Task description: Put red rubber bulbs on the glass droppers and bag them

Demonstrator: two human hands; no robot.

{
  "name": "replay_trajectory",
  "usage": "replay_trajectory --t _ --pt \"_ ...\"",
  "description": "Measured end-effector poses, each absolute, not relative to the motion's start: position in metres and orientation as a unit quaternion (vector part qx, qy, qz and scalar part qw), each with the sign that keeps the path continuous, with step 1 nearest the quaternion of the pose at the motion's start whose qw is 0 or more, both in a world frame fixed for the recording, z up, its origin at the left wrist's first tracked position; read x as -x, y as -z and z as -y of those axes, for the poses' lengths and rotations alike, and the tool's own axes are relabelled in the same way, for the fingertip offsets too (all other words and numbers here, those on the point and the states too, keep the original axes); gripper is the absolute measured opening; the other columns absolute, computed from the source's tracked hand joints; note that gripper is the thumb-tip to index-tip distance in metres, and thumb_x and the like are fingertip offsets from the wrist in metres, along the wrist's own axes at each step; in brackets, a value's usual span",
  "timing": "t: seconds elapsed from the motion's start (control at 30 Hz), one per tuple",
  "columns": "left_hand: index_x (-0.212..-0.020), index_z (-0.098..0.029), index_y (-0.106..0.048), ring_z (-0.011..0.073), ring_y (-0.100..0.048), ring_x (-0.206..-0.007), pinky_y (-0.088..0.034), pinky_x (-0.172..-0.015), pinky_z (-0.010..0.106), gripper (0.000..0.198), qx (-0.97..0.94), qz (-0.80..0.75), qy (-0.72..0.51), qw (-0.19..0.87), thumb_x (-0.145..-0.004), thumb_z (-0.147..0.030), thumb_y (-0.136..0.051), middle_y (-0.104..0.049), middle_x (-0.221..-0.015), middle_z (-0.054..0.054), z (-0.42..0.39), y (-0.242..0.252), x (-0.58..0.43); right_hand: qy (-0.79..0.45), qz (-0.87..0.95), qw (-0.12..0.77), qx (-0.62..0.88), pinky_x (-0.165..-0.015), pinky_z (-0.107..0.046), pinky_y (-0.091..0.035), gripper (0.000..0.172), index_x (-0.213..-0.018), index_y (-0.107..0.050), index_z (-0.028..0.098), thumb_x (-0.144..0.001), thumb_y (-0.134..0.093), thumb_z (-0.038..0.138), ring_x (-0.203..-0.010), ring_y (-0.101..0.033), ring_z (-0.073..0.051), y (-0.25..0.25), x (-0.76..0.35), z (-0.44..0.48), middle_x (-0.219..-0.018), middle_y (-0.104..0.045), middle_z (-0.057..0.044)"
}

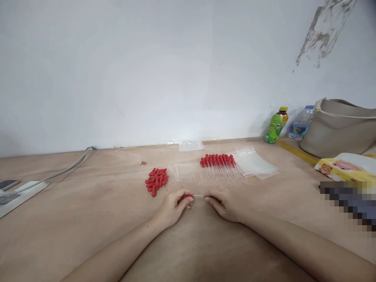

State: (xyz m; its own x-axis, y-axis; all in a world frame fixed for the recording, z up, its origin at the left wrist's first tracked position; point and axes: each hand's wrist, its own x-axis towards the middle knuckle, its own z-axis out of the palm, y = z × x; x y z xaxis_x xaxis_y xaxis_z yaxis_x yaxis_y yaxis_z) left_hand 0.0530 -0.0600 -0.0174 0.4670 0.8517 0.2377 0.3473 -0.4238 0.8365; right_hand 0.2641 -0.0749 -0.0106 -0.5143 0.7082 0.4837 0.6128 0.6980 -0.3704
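Observation:
Between finger and thumb, my left hand [179,203] pinches a red rubber dropper bulb [189,196]. A thin clear glass tube [199,196] runs from the bulb's mouth to my right hand [221,203], whose closed fingertips grip its other end. Beyond my left hand lies a heap of loose red bulbs [156,181]. Several clear glass tubes [185,173] are spread beside the heap. Farther right, droppers with red bulbs fitted on their tubes [217,160] lie in a row, bulbs toward the wall.
Clear plastic bags [255,162] lie right of the row, and a white packet [191,146] rests near the wall. A green bottle [276,125], a water bottle [302,122] and a beige bin [342,127] stand at right. A power strip [26,196] with a grey cable is at left.

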Motion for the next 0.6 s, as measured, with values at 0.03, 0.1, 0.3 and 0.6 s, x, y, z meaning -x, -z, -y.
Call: replay_trajectory --t 0.03,0.1,0.3,0.6 --pt "-0.084 -0.015 -0.058 0.0105 -0.057 -0.059 -0.047 -0.058 0.022 0.019 -0.769 -0.386 -0.34 0.379 -0.083 -0.03 -0.046 -0.059 -0.066 0.001 0.06 0.018 -0.053 -0.078 0.869 0.31 0.378 -0.067 -0.023 -0.039 0.017 -0.081 -0.057 0.02 -0.085 -0.04 0.019 -0.068 -0.053 -0.011 0.01 -0.265 0.073 -0.074 -0.061 0.001" --pt "-0.085 -0.014 -0.058 0.0102 -0.057 -0.057 -0.048 -0.057 0.021 0.019 -0.765 -0.383 -0.335 0.395 -0.082 -0.03 -0.047 -0.059 -0.066 0.001 0.06 0.02 -0.052 -0.074 0.877 0.299 0.369 -0.07 -0.024 -0.038 0.017 -0.079 -0.058 0.02 -0.084 -0.042 0.018 -0.066 -0.053 -0.01 0.008 -0.266 0.07 -0.071 -0.061 0.002" --pt "-0.087 -0.014 -0.06 0.0103 -0.057 -0.053 -0.048 -0.053 0.022 0.023 -0.771 -0.407 -0.316 0.373 -0.081 -0.032 -0.049 -0.059 -0.06 0.0 0.062 0.024 -0.051 -0.003 0.897 0.258 0.36 -0.071 -0.029 -0.035 0.019 -0.079 -0.059 0.019 -0.083 -0.041 0.016 -0.065 -0.053 -0.012 0.009 -0.265 0.066 -0.072 -0.062 0.0" --pt "-0.092 -0.018 -0.062 0.015 -0.061 -0.071 -0.049 -0.063 0.024 0.021 -0.801 -0.426 -0.329 0.263 -0.079 -0.031 -0.052 -0.067 -0.082 0.003 0.06 0.017 -0.052 0.003 0.845 0.284 0.453 -0.063 -0.026 -0.04 0.013 -0.089 -0.055 0.019 -0.082 -0.045 0.024 -0.069 -0.056 -0.014 0.009 -0.263 0.077 -0.077 -0.063 -0.002"
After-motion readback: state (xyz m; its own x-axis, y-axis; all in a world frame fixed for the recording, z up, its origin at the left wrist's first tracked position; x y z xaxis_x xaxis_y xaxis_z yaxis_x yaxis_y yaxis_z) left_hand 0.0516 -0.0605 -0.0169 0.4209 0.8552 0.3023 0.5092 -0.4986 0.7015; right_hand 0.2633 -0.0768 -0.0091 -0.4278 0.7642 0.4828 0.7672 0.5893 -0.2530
